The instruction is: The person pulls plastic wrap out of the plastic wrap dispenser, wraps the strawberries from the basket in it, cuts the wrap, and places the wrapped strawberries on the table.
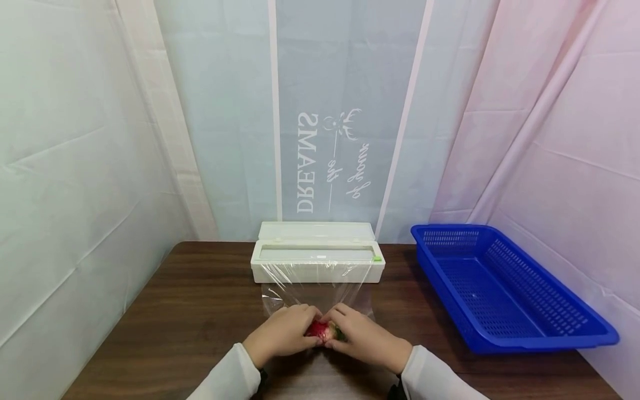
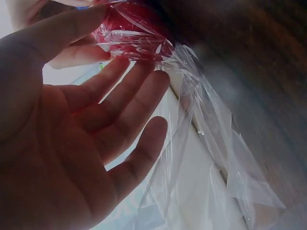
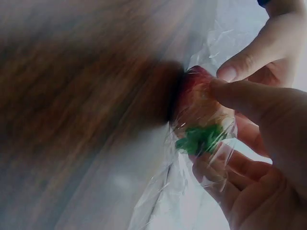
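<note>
A red strawberry (image 1: 322,330) with a pale patch and green leaves (image 3: 201,139) lies between the two hands, covered in clear plastic wrap (image 2: 216,120). My left hand (image 1: 287,330) grips its red end between thumb and fingers. On the leafy side, my right hand (image 1: 367,339) holds it the same way, and the thumbs nearly meet. From the strawberry the film runs back to a white wrap dispenser (image 1: 320,272), its lid (image 1: 317,230) raised. Loose film hangs off beside the fruit in both wrist views. The underside of the strawberry is hidden in the head view.
At the right of the brown wooden table (image 1: 200,311) stands a blue plastic basket (image 1: 445,297) with perforated sides. A green slider (image 1: 377,259) sits at the dispenser's right end. Pale curtains (image 1: 240,111) close off the back and both sides.
</note>
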`<state>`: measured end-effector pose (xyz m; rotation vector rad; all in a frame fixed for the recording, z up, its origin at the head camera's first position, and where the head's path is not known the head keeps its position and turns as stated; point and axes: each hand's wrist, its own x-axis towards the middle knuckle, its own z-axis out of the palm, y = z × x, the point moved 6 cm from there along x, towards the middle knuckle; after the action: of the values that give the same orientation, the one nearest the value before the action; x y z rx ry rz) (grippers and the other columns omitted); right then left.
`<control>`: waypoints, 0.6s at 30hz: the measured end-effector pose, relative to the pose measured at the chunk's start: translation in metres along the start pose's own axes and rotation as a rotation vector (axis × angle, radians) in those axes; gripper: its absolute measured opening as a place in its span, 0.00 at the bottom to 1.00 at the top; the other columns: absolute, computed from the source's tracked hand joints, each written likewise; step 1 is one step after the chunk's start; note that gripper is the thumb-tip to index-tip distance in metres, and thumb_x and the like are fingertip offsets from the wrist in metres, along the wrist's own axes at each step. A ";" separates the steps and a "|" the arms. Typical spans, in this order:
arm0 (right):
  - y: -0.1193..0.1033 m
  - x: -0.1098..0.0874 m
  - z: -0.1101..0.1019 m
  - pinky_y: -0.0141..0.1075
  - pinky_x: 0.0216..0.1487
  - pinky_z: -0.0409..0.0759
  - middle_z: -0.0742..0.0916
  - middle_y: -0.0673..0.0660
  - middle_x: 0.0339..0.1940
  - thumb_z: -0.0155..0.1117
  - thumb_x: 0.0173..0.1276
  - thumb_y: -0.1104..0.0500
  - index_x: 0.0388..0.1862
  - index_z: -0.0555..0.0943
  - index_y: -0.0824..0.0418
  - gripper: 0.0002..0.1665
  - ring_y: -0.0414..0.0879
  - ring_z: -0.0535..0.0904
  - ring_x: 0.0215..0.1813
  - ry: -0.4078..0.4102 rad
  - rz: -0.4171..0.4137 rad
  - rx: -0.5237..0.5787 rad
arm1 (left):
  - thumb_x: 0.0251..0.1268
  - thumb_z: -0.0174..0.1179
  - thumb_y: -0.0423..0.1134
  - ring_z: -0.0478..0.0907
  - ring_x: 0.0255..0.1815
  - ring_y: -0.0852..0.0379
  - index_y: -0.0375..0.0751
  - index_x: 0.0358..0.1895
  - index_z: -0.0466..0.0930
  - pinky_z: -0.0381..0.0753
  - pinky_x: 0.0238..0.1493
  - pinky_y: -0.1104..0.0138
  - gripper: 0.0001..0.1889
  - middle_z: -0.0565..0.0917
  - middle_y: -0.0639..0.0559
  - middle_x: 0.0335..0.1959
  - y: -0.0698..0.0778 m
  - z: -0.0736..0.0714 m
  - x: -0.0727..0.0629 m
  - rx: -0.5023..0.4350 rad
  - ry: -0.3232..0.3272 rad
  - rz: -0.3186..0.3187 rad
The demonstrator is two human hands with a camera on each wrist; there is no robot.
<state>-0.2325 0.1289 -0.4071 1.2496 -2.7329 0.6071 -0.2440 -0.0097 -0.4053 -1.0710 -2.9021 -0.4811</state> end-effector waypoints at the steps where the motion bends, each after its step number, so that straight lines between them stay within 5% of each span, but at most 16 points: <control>1: 0.001 0.001 0.000 0.31 0.51 0.80 0.80 0.51 0.53 0.72 0.67 0.54 0.55 0.79 0.59 0.21 0.39 0.79 0.53 -0.007 0.010 0.007 | 0.63 0.69 0.53 0.78 0.45 0.63 0.46 0.51 0.81 0.80 0.51 0.50 0.20 0.83 0.57 0.44 -0.001 0.000 0.000 -0.014 -0.006 0.000; 10: 0.023 0.014 0.000 0.39 0.54 0.79 0.83 0.53 0.52 0.59 0.77 0.51 0.55 0.79 0.59 0.16 0.43 0.79 0.54 -0.096 0.104 0.116 | 0.66 0.67 0.47 0.80 0.51 0.60 0.46 0.59 0.80 0.80 0.50 0.59 0.20 0.84 0.56 0.50 -0.019 0.004 0.003 -0.139 -0.066 -0.020; 18: 0.039 0.021 -0.002 0.35 0.50 0.78 0.80 0.47 0.47 0.56 0.79 0.50 0.56 0.82 0.58 0.18 0.37 0.76 0.48 -0.155 0.081 0.178 | 0.62 0.70 0.47 0.77 0.36 0.66 0.47 0.51 0.84 0.79 0.38 0.64 0.16 0.84 0.60 0.39 -0.029 -0.002 0.008 -0.141 -0.052 -0.004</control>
<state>-0.2759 0.1379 -0.4128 1.2775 -2.9248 0.8109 -0.2683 -0.0258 -0.4108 -1.1105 -2.9535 -0.6769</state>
